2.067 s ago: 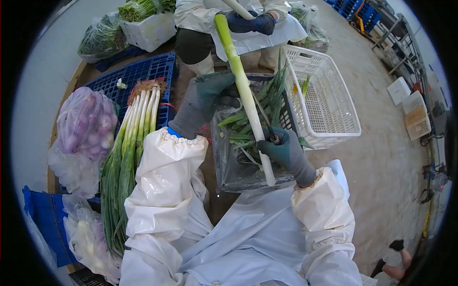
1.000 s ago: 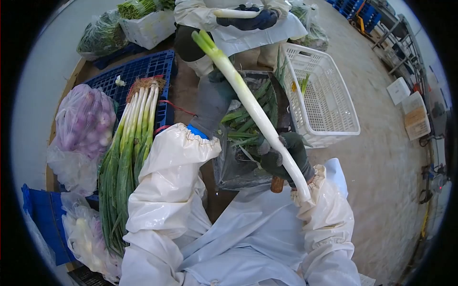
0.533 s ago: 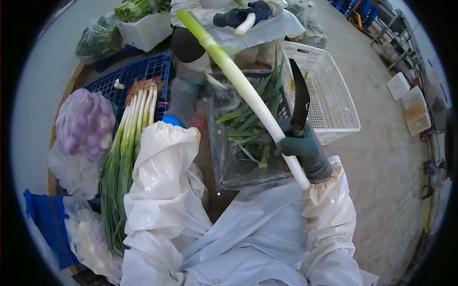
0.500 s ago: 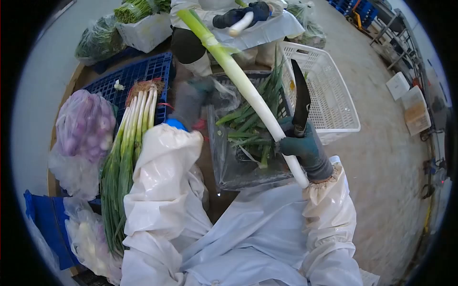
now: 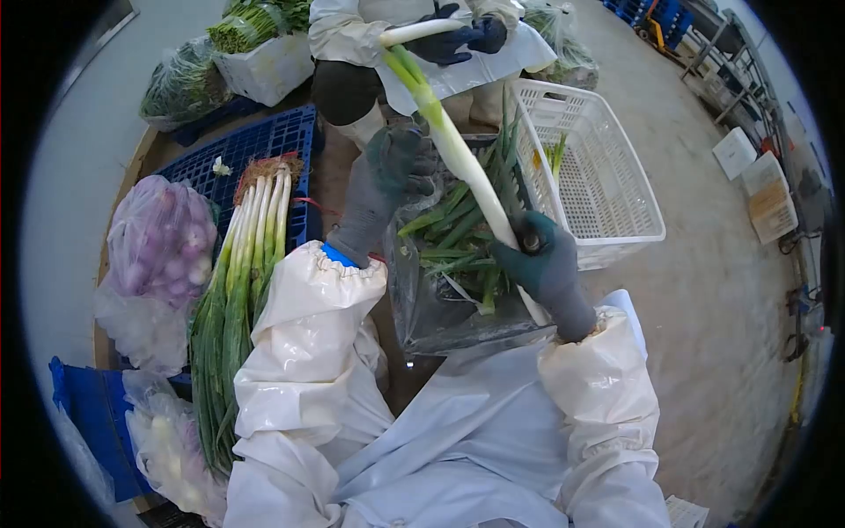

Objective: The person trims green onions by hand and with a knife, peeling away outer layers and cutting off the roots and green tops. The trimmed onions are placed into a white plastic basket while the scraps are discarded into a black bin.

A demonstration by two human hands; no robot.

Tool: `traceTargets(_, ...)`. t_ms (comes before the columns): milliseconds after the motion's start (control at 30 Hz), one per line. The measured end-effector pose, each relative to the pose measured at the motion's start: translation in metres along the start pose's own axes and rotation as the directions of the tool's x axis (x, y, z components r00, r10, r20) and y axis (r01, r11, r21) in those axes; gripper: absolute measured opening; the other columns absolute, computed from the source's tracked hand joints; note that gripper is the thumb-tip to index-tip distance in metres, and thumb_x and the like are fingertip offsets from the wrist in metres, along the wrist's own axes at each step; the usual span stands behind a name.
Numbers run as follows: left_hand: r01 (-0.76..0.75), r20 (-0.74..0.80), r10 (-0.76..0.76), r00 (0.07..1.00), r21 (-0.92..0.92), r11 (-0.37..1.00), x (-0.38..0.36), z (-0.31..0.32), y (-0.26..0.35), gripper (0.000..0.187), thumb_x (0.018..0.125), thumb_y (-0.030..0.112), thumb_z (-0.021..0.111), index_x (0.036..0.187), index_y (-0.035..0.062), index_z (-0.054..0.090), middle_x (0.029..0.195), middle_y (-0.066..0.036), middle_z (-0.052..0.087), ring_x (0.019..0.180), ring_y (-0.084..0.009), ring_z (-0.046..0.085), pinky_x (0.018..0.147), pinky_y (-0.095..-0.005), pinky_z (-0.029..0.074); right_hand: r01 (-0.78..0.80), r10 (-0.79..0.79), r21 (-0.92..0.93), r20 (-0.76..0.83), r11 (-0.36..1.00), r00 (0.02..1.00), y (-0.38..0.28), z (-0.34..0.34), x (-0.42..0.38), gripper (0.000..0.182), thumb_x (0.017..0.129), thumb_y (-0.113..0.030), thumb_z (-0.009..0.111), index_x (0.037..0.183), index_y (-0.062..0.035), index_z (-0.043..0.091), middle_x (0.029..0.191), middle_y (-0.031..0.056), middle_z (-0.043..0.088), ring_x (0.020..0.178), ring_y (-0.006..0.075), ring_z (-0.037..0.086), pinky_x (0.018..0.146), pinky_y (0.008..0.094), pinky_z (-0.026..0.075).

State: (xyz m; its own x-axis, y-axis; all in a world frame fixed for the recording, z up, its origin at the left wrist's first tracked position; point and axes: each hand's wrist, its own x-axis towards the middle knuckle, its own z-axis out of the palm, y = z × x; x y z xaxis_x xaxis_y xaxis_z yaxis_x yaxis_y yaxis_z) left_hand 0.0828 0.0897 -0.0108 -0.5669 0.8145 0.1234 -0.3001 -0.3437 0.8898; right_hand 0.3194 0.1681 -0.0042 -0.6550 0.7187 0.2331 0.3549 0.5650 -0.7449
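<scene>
A long leek [image 5: 466, 172], white stalk with green top, slants up and away from me. My right hand [image 5: 546, 268], in a dark green glove, is closed around its white lower end, and the round butt of a knife handle [image 5: 531, 242] shows in the same fist; the blade is hidden. My left hand [image 5: 392, 176], in a grey-green glove, is raised beside the leek's upper stalk with its back toward me. I cannot see whether its fingers grip the leek. Below the leek stands a dark bin lined with clear plastic [image 5: 431, 321], holding green trimmings [image 5: 458, 242].
A white plastic basket [image 5: 607, 202] stands right of the bin. Bundled leeks [image 5: 246, 264] lie on a blue pallet [image 5: 255, 141] at my left, beside bags of purple onions [image 5: 158, 238]. A person opposite, in dark gloves [image 5: 458, 40], holds another leek [image 5: 414, 31].
The knife blade that stood up from my right fist has dropped out of sight. My left hand has come back up beside the leek, which now stands steeper and shifted right.
</scene>
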Motion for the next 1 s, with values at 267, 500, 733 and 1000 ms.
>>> traceTargets(267, 0.086, -0.032, -0.081, 0.996, 0.458, 0.885, -0.008, 0.003, 0.011, 0.031, 0.09, 0.03, 0.065, 0.104, 0.0018, 0.064, 0.073, -0.004, 0.063, 0.049, -0.0099, 0.055, 0.042, -0.0252, 0.044, 0.261, -0.268, -0.13, -0.04, 0.957, 0.963, 0.002, 0.021, -0.001, 0.033, 0.071, -0.016, 0.074, 0.101, -0.0068, 0.064, 0.088, 0.014, 0.065, 0.078, 0.0334, 0.065, 0.065, 0.0386, 0.051)
traceTargets(500, -0.21, -0.261, 0.219, 0.94, 0.064, 0.976, 0.017, -0.065, 0.026, 0.016, 0.092, 0.021, 0.059, 0.096, 0.0062, 0.064, 0.069, 0.0, 0.059, 0.048, -0.0075, 0.051, 0.041, -0.0237, 0.037, 0.215, -0.215, -0.013, 0.019, 0.976, 0.976, 0.004, 0.021, -0.003, 0.033, 0.07, -0.014, 0.075, 0.101, -0.0071, 0.065, 0.087, 0.0132, 0.064, 0.075, 0.0312, 0.064, 0.065, 0.0361, 0.049)
traceTargets(733, -0.085, -0.138, 0.181, 0.974, 0.517, 0.852, 0.022, -0.093, 0.032, 0.03, 0.086, 0.019, 0.066, 0.11, -0.0004, 0.062, 0.089, -0.009, 0.065, 0.075, -0.018, 0.062, 0.067, -0.0284, 0.05, 0.23, -0.23, -0.01, 0.0, 0.973, 0.973, -0.003, 0.02, -0.002, 0.035, 0.069, -0.013, 0.076, 0.103, -0.0078, 0.066, 0.087, 0.0117, 0.063, 0.076, 0.029, 0.063, 0.067, 0.0342, 0.049)
traceTargets(1000, -0.056, 0.108, -0.019, 0.994, 0.652, 0.757, 0.002, -0.038, 0.031, 0.038, 0.088, 0.021, 0.064, 0.122, 0.0036, 0.059, 0.105, -0.006, 0.065, 0.092, -0.0153, 0.063, 0.081, -0.0283, 0.051, 0.113, -0.118, 0.095, 0.045, 0.989, 0.992, -0.006, 0.018, -0.002, 0.035, 0.071, -0.013, 0.077, 0.102, -0.0041, 0.066, 0.086, 0.0084, 0.063, 0.075, 0.0192, 0.062, 0.067, 0.0309, 0.048)
